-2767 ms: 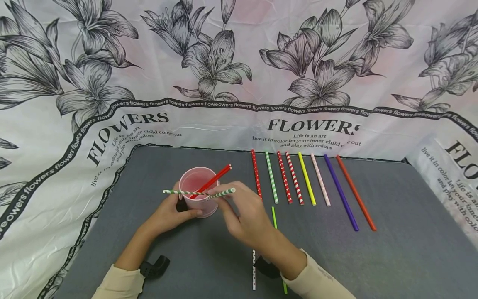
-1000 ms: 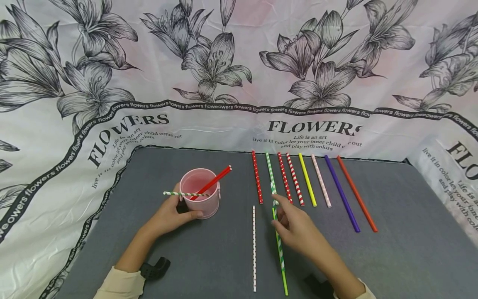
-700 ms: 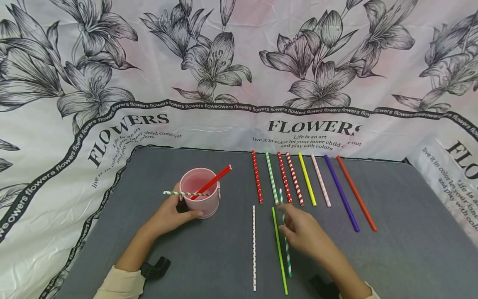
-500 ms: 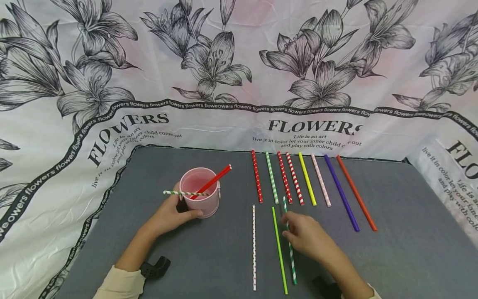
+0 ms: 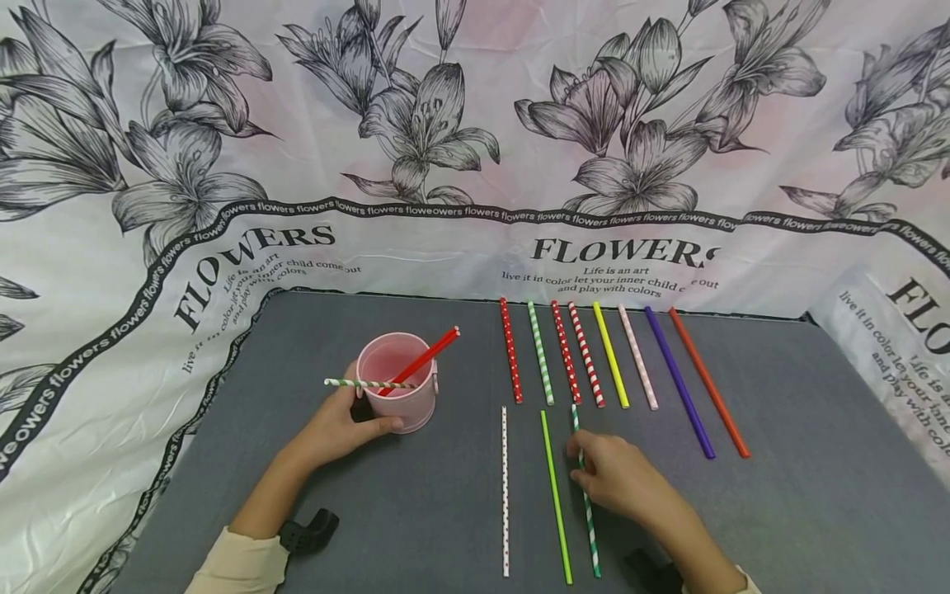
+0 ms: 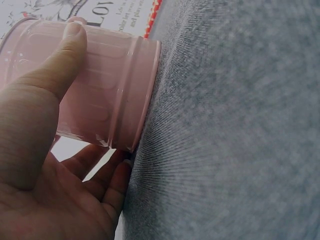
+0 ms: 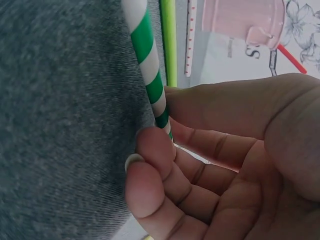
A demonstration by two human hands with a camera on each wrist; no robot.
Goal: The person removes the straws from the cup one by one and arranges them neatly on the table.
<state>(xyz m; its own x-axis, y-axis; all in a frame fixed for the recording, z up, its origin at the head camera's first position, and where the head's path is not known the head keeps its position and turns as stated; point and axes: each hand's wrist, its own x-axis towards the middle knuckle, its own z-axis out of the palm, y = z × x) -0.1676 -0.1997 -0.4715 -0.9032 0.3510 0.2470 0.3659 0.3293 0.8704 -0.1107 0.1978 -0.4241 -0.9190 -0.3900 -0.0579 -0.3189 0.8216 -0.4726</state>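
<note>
My left hand (image 5: 334, 433) grips a small pink bucket (image 5: 416, 412) standing on the table at left of centre. In the left wrist view the thumb (image 6: 72, 50) lies along the bucket's side, fingers around the other side. A red straw (image 5: 423, 359) leans out of the bucket, and a green-and-white striped straw (image 5: 345, 383) sticks out over its left rim. With thumb and fingertips, my right hand (image 5: 619, 474) pinches another green-and-white striped straw (image 7: 150, 75), right at the tabletop. It lies beside a lime green straw (image 5: 555, 495), roughly in line with it.
A white dotted straw (image 5: 505, 495) lies left of the lime one. Behind them is a row of several straws, from a red dotted one (image 5: 510, 355) to a yellow one (image 5: 610, 355), a purple one (image 5: 679, 384) and an orange one (image 5: 708, 384). Flowered cloth (image 5: 445, 247) borders the table.
My right hand has moved from the bucket to the table with the striped straw, then shifted it rightward and nearer, past the lime straw. The left hand still holds the bucket.
</note>
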